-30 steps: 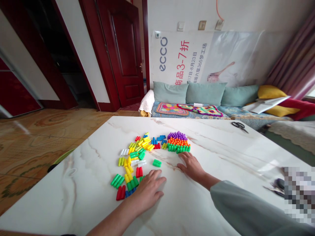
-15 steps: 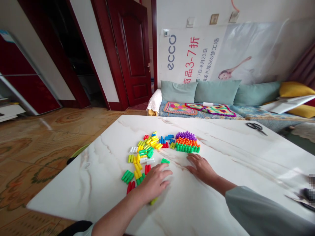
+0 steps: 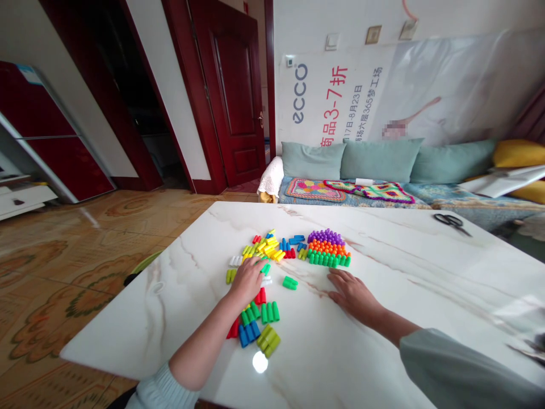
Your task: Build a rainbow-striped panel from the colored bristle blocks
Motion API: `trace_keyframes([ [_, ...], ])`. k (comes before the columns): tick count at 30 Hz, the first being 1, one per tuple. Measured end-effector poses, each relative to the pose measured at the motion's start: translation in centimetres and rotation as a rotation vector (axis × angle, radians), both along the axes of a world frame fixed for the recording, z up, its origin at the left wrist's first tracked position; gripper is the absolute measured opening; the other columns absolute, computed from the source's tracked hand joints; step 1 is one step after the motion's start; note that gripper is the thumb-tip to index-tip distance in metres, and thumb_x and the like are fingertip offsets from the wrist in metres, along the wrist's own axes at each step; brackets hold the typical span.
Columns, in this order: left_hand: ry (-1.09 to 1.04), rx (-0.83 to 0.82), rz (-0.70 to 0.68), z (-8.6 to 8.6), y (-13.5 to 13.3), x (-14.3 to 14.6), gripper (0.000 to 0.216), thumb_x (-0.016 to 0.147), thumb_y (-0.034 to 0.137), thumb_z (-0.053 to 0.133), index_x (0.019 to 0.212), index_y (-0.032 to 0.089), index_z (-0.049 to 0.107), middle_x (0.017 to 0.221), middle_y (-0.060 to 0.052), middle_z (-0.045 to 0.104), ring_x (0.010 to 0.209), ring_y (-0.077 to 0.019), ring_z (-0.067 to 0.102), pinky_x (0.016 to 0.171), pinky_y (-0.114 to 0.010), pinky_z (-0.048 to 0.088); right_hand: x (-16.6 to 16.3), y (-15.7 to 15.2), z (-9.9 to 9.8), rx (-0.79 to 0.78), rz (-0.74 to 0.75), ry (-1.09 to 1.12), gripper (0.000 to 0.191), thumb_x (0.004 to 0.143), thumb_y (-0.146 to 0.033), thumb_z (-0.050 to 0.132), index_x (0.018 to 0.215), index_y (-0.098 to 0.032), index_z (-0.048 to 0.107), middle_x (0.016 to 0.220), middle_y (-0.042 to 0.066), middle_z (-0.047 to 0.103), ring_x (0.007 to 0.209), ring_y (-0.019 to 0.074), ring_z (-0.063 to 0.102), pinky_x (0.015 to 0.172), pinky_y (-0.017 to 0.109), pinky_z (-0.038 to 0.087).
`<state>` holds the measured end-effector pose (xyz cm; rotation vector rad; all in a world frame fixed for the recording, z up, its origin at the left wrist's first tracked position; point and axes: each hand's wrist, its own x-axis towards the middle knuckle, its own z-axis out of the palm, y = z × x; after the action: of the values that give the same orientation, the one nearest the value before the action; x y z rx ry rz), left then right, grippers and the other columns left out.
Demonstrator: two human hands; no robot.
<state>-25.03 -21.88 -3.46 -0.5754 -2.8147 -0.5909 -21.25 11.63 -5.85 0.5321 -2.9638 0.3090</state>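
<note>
My left hand (image 3: 249,279) is over the pile of bullet-shaped plastic blocks, its fingers apart and curved around a green block (image 3: 264,269) that lies at the fingertips. Whether it touches that block is unclear, and the hand hides some blocks beneath it. My right hand (image 3: 353,292) rests on the tabletop with spread fingers, holding nothing. Just beyond it stands a tight group of upright blocks in rows, with purple (image 3: 326,236), orange (image 3: 327,248) and green (image 3: 328,260) tops. A green joined piece (image 3: 290,283) lies alone between my hands.
Yellow blocks (image 3: 267,248), red and blue ones lie at the far side of the pile. Nearer are green (image 3: 270,312), blue (image 3: 249,334) and olive (image 3: 268,340) joined pieces. Black scissors (image 3: 452,222) lie at the white table's (image 3: 170,335) far right. A sofa stands behind.
My left hand has moved away from me and slightly left, from above the nearer blocks to the green ones, uncovering the near pieces. My right hand has stayed in place.
</note>
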Motion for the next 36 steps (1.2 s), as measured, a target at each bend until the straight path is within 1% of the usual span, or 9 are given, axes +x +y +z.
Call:
trace_keyframes([
  [5,-0.028,-0.011,-0.029,1.0,0.3,-0.1,0.042,0.082,0.011,0.055,0.12,0.024,0.064,0.121,-0.006,0.06,0.116,-0.0232,0.05,0.106,-0.038,0.037,0.0,0.1,-0.3,-0.014,0.013,-0.001,0.044,0.089,-0.037,0.047,0.129,-0.018,0.055,0.142,0.014,0.048,0.129,0.0283,0.045,0.103,0.045,0.041],
  [10,-0.08,-0.028,-0.071,0.7,0.1,-0.7,0.039,0.084,0.009,0.051,0.113,0.028,0.07,0.124,-0.004,0.062,0.113,-0.0226,0.052,0.105,-0.037,0.038,0.1,0.1,-0.2,-0.008,0.008,0.0,0.044,0.089,-0.036,0.047,0.129,-0.018,0.055,0.142,0.013,0.048,0.129,0.0285,0.045,0.103,0.045,0.04],
  [15,-0.107,-0.054,-0.042,0.3,0.3,-1.1,0.041,0.084,0.006,0.05,0.112,0.029,0.07,0.124,-0.004,0.06,0.114,-0.0219,0.052,0.103,-0.035,0.039,0.1,0.0,-0.1,0.0,0.014,0.005,0.044,0.089,-0.035,0.048,0.129,-0.018,0.055,0.142,0.014,0.048,0.13,0.0284,0.044,0.104,0.044,0.04],
  [23,-0.133,0.034,0.021,0.1,0.7,-0.8,0.034,0.084,0.01,0.056,0.107,0.028,0.072,0.114,-0.003,0.061,0.106,-0.0189,0.057,0.097,-0.03,0.042,0.2,-0.2,0.2,0.018,0.007,-0.023,0.046,0.09,-0.036,0.046,0.13,-0.015,0.055,0.143,0.015,0.046,0.13,0.0287,0.044,0.104,0.044,0.04],
  [28,-0.111,0.44,-0.005,-0.4,0.7,-0.9,0.025,0.078,0.009,0.063,0.092,0.025,0.076,0.1,-0.004,0.069,0.098,-0.0198,0.061,0.098,-0.032,0.042,0.2,0.0,0.4,-0.01,0.005,-0.032,0.044,0.088,-0.033,0.049,0.128,-0.015,0.056,0.142,0.016,0.048,0.129,0.0299,0.044,0.104,0.046,0.04],
  [31,-0.07,0.552,0.029,0.1,1.3,-0.9,0.02,0.08,0.013,0.062,0.091,0.024,0.076,0.101,-0.005,0.071,0.101,-0.0201,0.061,0.098,-0.032,0.043,0.5,-0.7,1.1,-0.119,0.011,-0.013,0.037,0.084,-0.029,0.054,0.117,-0.016,0.063,0.136,0.016,0.053,0.124,0.032,0.05,0.102,0.049,0.04],
  [33,-0.145,0.765,0.082,0.8,2.3,-0.5,0.018,0.081,0.02,0.064,0.096,0.021,0.075,0.099,-0.006,0.072,0.094,-0.0193,0.064,0.084,-0.028,0.049,0.9,-2.0,2.2,-0.295,0.019,0.012,0.031,0.084,-0.028,0.053,0.11,-0.018,0.065,0.129,0.015,0.058,0.117,0.0302,0.055,0.099,0.048,0.043],
  [34,-0.255,0.941,0.097,1.2,2.9,-0.1,0.02,0.08,0.023,0.067,0.099,0.02,0.073,0.097,-0.007,0.072,0.086,-0.0179,0.064,0.072,-0.025,0.051,1.1,-2.9,2.9,-0.418,0.021,0.012,0.029,0.084,-0.03,0.052,0.108,-0.019,0.065,0.124,0.014,0.061,0.113,0.028,0.058,0.097,0.046,0.045],
  [36,-0.591,1.346,0.063,2.0,4.3,1.1,0.03,0.076,0.029,0.074,0.104,0.019,0.07,0.095,-0.007,0.071,0.071,-0.013,0.062,0.05,-0.017,0.043,1.7,-5.1,4.5,-0.695,-0.037,-0.075,0.03,0.086,-0.036,0.052,0.109,-0.02,0.062,0.115,0.011,0.064,0.098,0.0227,0.063,0.087,0.041,0.05],
])
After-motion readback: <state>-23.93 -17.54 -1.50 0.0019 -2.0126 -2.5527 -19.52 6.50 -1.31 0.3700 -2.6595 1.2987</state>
